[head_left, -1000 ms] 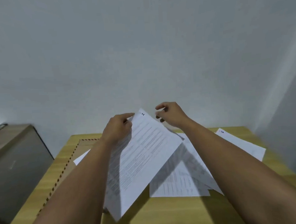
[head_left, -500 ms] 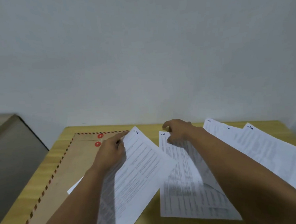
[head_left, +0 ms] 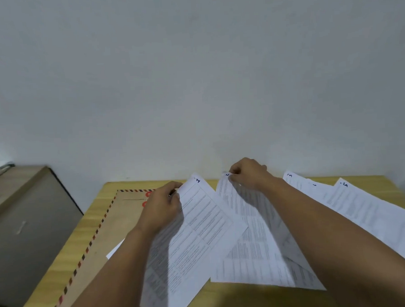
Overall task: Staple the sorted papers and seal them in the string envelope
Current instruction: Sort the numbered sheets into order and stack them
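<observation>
My left hand (head_left: 161, 208) grips the top left corner of a printed sheet marked 1 (head_left: 200, 226), lifted off the table. My right hand (head_left: 248, 173) pinches the top corner of a sheet marked 2 (head_left: 250, 235), raising that corner. More numbered sheets (head_left: 364, 210) lie fanned out to the right. A brown string envelope (head_left: 120, 218) with a red-and-dark striped border and red closure discs lies flat at the left, partly under my left arm. No stapler is in view.
The wooden table (head_left: 251, 301) ends at a plain white wall just behind the papers. A grey cabinet (head_left: 25, 233) stands beside the table's left edge. Another white sheet's corner (head_left: 115, 250) pokes out below my left forearm.
My right hand went from pressing flat on sheet 2 to pinching and lifting its top corner. The left hand keeps holding sheet 1. The view shifted slightly.
</observation>
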